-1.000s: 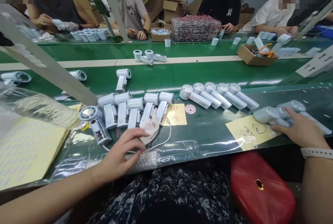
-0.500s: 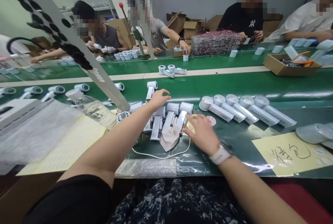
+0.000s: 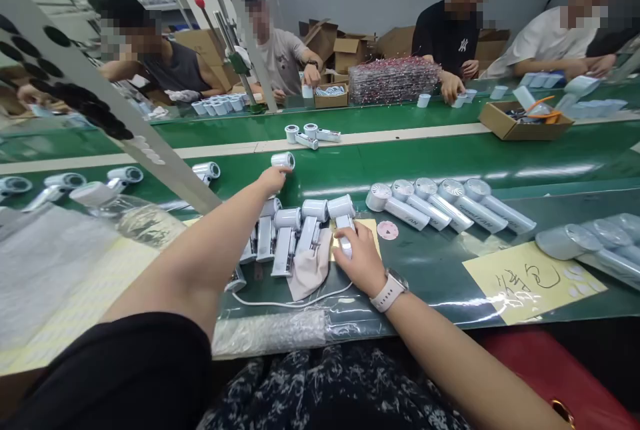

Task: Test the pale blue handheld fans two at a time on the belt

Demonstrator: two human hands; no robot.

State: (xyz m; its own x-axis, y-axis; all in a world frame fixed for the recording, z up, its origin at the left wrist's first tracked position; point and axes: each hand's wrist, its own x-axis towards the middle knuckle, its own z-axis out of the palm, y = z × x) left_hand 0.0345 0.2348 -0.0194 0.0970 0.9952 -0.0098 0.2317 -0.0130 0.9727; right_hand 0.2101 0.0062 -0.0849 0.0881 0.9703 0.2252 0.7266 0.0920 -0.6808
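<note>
My left hand [image 3: 273,181] stretches forward over the green belt, and its fingers close around the handle of a white handheld fan [image 3: 283,161], hiding that handle. My right hand [image 3: 359,258] lies curled over another white fan [image 3: 344,238] at the end of a row of fans [image 3: 285,250]. A beige cloth mask [image 3: 310,265] and a white cable [image 3: 290,301] lie just below that row. Further right, several fans with handles laid flat [image 3: 440,207] line up on the belt.
A plastic water bottle [image 3: 143,222] and yellow paper [image 3: 90,290] lie at left. A handwritten yellow note [image 3: 530,281] sits at right. A cardboard box [image 3: 525,122] stands on the far belt, where co-workers sit. A bubble-wrap strip [image 3: 270,335] lies along the near edge.
My left hand has moved forward from above the row onto the farther fan. My right hand has shifted left onto a fan in the row. The view has turned slightly.
</note>
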